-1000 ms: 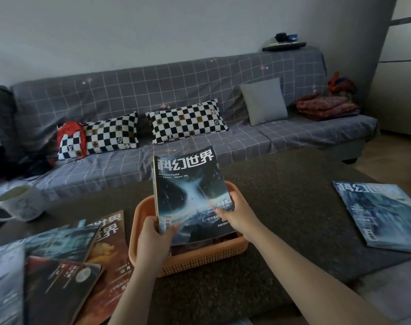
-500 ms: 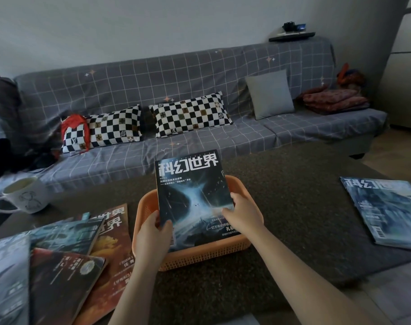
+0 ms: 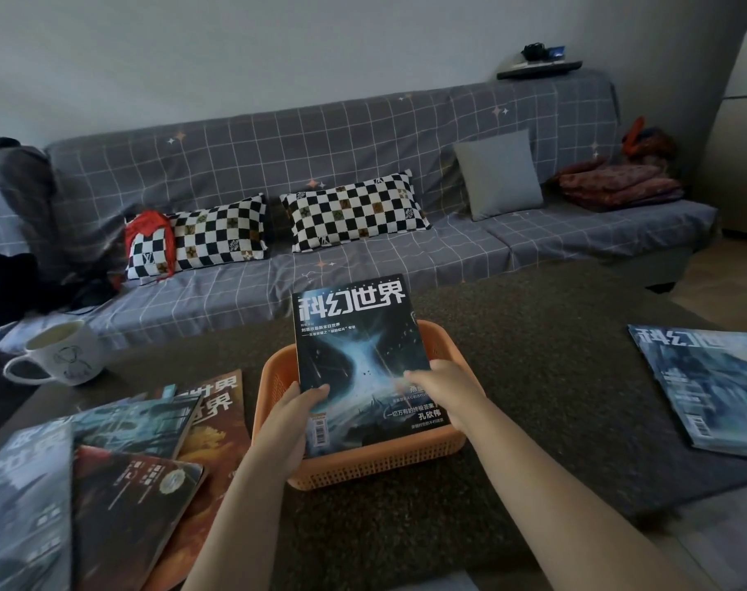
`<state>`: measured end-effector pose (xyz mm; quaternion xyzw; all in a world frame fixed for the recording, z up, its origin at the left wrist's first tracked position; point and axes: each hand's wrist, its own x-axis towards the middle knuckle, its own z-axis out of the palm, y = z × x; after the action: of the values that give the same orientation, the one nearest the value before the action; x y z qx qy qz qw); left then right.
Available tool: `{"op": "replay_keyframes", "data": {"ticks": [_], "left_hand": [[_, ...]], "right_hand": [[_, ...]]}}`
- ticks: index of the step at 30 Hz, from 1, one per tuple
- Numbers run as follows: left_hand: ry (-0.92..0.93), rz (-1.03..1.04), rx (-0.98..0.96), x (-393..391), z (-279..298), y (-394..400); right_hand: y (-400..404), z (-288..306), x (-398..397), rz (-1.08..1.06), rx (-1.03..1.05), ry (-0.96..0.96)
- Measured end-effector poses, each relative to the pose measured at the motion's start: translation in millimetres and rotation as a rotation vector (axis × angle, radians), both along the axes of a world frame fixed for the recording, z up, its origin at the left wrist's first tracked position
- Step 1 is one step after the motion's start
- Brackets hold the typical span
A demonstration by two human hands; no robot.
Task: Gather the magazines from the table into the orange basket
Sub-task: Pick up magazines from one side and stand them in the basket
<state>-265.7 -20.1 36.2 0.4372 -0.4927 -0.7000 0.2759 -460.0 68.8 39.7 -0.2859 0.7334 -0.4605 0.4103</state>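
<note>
Held magazine: a glossy dark-blue magazine with white Chinese title lettering and a swirling vortex cover [image 3: 359, 360], tilted, its lower end down inside the basket, its top leaning over the far rim.
Basket: an orange perforated plastic rectangular basket [image 3: 376, 464], standing on the dark table [image 3: 533, 377] near its front middle.
Left pile: overlapping magazines fanned on the table's left, a dark red-brown one [image 3: 124, 509] on top, an orange one [image 3: 216, 424] nearest the basket, teal ones [image 3: 141, 424] above.
Right magazine: a pale blue-grey magazine [image 3: 713, 390], lying flat, well apart from the basket.
</note>
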Motion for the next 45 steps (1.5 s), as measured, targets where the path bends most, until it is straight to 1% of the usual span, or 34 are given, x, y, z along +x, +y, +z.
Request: {"op": "replay_keyframes", "data": {"ticks": [2,4,8,13,18,20,22,24,25,27,28,30,33,37,39,42,45], "left_hand": [[0.034,-0.017,0.068,-1.7,2.7,-4.0],[0.027,-0.009,0.089,-2.4,3.2,-8.6],[0.004,-0.029,0.08,-3.3,1.7,-14.4],[-0.032,-0.053,0.075,-5.1,2.0,-13.9],[-0.077,-0.015,0.016,-8.6,2.9,-10.1],[-0.13,0.065,-0.065,-11.5,2.9,-5.2],[-0.23,0.139,-0.255,-15.6,1.7,0.0],[-0.322,0.164,-0.467,-21.2,4.4,14.0],[-0.329,0.182,-0.554,-25.4,8.5,25.6],[-0.274,0.181,-0.718,-35.8,14.0,48.2],[-0.246,0.147,-0.788,-43.7,16.3,59.6],[-0.235,0.044,-0.845,-62.5,19.0,79.5],[-0.232,-0.065,-0.814,-96.1,16.3,101.6],[-0.228,-0.202,-0.805,-146.0,7.1,128.4],[-0.209,-0.261,-0.747,-170.5,2.6,140.0],[-0.168,-0.345,-0.616,-213.1,-6.1,161.5],[-0.185,-0.422,-0.547,-257.7,-15.5,187.4]], "right_hand": [[-3.1,2.2,-1.4,-0.016,-0.008,-0.119],[-6.6,2.7,-1.2,-0.019,-0.012,-0.193],[-13.3,-1.0,0.4,0.011,0.018,-0.104],[-11.8,-2.2,-0.6,0.079,0.083,-0.066],[-13.7,-3.1,-0.9,0.08,0.066,-0.044],[-13.3,-3.8,0.0,0.057,0.059,-0.008],[-10.8,-3.0,1.0,0.046,0.023,0.077],[-3.4,3.4,4.8,0.05,-0.078,0.221],[2.0,7.0,6.7,0.034,-0.143,0.297],[15.0,12.8,8.5,-0.042,-0.262,0.432],[22.5,13.8,6.6,-0.084,-0.298,0.477],[38.4,13.8,-2.1,-0.148,-0.336,0.546],[66.3,10.2,-30.1,-0.25,-0.337,0.583],[108.8,-5.5,-83.0,-0.378,-0.242,0.644],[128.9,-14.4,-105.4,-0.422,-0.182,0.67],[161.0,-31.2,-142.6,-0.513,-0.103,0.647],[195.1,-48.5,-180.8,-0.611,-0.019,0.613]]}}
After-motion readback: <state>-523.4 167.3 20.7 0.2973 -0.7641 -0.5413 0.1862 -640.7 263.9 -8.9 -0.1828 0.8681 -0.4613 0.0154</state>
